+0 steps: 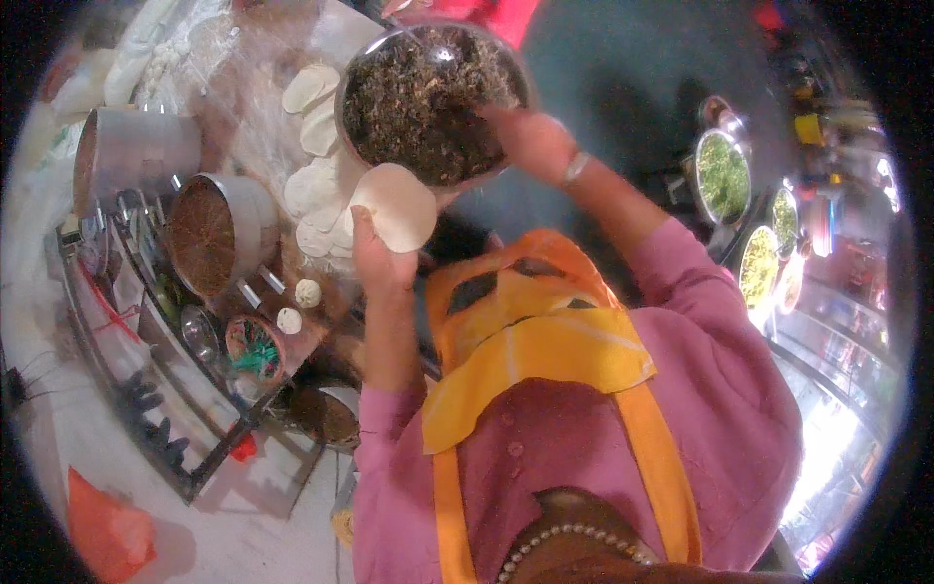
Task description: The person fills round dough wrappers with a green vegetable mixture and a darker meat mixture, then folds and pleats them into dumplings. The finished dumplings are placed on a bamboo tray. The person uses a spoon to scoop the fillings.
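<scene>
A thin round dough wrapper point(398, 208) rests in my left hand point(383, 266), with the thumb pressed on its left edge. Just beyond it is a large metal bowl point(527, 58) full of a dark, chopped filling point(430, 95). My right hand point(536, 142) reaches over the bowl's right side. Its fingers are blurred against the filling, so whether they grip any of it is unclear. Several more dough wrappers point(314, 190) lie overlapping on the floury worktop point(241, 131), left of the bowl.
Two metal pots point(248, 226) stand at the left of the worktop, near two small dough balls point(308, 293). A container with green items point(255, 354) sits at the near corner. Trays of green food point(722, 177) are on the far right. Part of a red garment or cloth point(503, 18) shows behind the bowl.
</scene>
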Tool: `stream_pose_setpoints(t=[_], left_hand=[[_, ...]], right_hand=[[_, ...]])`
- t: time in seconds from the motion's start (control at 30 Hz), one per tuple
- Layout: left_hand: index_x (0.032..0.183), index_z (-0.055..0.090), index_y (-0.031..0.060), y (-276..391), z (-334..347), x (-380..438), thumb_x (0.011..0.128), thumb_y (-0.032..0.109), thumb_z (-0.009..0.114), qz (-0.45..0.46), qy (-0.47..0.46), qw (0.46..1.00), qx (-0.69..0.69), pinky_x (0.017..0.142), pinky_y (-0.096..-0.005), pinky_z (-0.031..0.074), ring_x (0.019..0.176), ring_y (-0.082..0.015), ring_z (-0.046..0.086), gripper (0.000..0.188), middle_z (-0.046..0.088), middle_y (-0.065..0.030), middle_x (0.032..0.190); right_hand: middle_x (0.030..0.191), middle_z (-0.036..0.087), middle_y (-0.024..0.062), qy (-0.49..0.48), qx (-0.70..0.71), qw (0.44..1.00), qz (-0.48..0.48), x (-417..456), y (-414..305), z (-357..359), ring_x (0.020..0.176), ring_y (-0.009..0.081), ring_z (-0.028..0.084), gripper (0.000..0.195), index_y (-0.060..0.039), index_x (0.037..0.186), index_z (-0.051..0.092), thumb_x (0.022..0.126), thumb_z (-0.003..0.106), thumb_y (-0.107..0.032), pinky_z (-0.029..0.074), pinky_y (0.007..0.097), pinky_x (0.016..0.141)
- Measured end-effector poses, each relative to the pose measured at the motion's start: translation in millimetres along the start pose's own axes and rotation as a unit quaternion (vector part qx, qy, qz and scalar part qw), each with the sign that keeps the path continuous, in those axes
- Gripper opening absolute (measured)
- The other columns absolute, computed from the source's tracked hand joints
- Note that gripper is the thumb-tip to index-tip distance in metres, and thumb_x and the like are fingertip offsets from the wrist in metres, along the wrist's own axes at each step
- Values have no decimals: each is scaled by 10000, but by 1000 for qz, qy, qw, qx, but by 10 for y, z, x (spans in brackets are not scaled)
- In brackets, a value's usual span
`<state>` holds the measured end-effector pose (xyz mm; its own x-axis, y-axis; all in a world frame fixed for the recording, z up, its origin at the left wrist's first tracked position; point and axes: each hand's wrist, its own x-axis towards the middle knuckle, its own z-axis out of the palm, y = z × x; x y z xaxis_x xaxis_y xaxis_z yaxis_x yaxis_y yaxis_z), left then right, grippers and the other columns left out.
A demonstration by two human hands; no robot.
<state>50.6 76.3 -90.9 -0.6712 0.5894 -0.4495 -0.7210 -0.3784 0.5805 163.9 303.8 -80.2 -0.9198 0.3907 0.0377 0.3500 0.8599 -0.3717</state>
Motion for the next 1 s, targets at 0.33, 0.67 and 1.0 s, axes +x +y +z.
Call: stream_pose_setpoints(t=[0.33, 0.67, 1.0], left_hand=[[1304, 377, -4, -165, 68, 248, 866, 250, 552, 157, 128, 928, 313, 951, -377, 428, 1119, -322, 521, 536, 505, -197, 1233], [1266, 428, -11, -139, 569, 558, 921, 407, 454, 3, 158, 978, 137, 890, -373, 452, 1061, -266, 537, 542, 520, -143, 1200], [1244, 450, 9, -54, 688, 505, 929, 388, 445, -41, 30, 999, 14, 883, -380, 458, 1062, -241, 550, 493, 548, -92, 1177]], right_hand=[[805, 626, 193, 6, 118, 990, 71, -156, -3, -210, 732, 367, 622, 321, -112, 1141, 560, 833, 477, -76, 500, 428, 631], [824, 642, 212, -1, 157, 985, 67, 107, -146, 93, 742, 335, 641, 316, -40, 1034, 633, 773, 459, -81, 517, 401, 732], [864, 644, 213, -12, 287, 951, 113, 182, -285, 412, 820, 353, 638, 288, -61, 1012, 648, 790, 467, -87, 499, 401, 808]])
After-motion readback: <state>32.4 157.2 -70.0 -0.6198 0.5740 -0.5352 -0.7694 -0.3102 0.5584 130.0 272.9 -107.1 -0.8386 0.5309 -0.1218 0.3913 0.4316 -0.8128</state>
